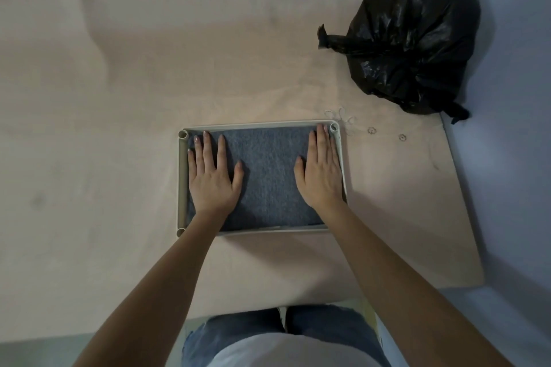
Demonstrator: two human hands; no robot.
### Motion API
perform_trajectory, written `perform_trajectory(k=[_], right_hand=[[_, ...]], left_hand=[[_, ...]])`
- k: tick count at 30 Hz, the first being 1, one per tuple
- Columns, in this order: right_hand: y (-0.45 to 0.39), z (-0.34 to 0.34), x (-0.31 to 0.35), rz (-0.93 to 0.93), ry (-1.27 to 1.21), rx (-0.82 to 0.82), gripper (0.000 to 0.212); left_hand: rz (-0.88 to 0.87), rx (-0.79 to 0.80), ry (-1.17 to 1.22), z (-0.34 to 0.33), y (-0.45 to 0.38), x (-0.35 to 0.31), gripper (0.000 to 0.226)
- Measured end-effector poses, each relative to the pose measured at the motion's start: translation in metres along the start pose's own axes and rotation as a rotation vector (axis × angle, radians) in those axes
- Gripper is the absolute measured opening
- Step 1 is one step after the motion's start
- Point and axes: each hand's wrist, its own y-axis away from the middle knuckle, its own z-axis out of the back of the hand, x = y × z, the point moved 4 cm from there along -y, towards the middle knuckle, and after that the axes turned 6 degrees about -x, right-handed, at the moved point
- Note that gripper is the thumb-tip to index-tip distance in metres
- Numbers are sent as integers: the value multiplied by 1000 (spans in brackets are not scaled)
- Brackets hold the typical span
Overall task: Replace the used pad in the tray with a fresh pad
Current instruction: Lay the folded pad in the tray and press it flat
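A pale rectangular tray (pixel 256 124) lies on the beige table in front of me. A grey-blue felt pad (pixel 268 176) fills its inside. My left hand (pixel 212 176) lies flat on the pad's left side, fingers straight and spread toward the far rim. My right hand (pixel 320 173) lies flat on the pad's right side, its fingers together along the tray's right wall. Both palms press on the pad and neither hand holds anything. My forearms hide the tray's two near corners in part.
A tied black rubbish bag (pixel 413 42) sits at the back right of the table (pixel 119 98), near the blue wall. Thin clear bands (pixel 343 119) and two small ring-shaped bits (pixel 371 130) lie just right of the tray. The table's right edge runs diagonally behind them.
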Motion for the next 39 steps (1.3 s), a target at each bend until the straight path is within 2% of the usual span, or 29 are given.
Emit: perform_trajectory(k=[11,13,17,20,25,27,29,32,35,39], right_hand=[[1,1,0,15,0,24,62],[5,4,3,97,14,47,69],[23,3,12,446,162,237,96],[35,4,-1,473,241,347,106],[36,3,-13,558,368,418,107],[37,6,-11,550,340,426,107],[40,10,-9,502,251,439,108],[50,13,-6,297,86,413,97],[67,11,-4,134,17,408,82],[82,7,-9,156,113,395,81]], left_hand=[[-13,27,-8,1,0,0,69],[-15,40,-7,1,0,0,70],[-17,39,-19,2,0,-1,70],[-16,59,-40,0,-1,-1,68],[-2,174,-184,2,-3,-4,68],[-26,206,-225,9,-2,-8,73],[-159,222,-228,18,9,-18,78],[-374,280,-175,24,42,-32,79],[-323,338,-149,20,61,-23,75],[-264,323,-132,13,67,-4,64]])
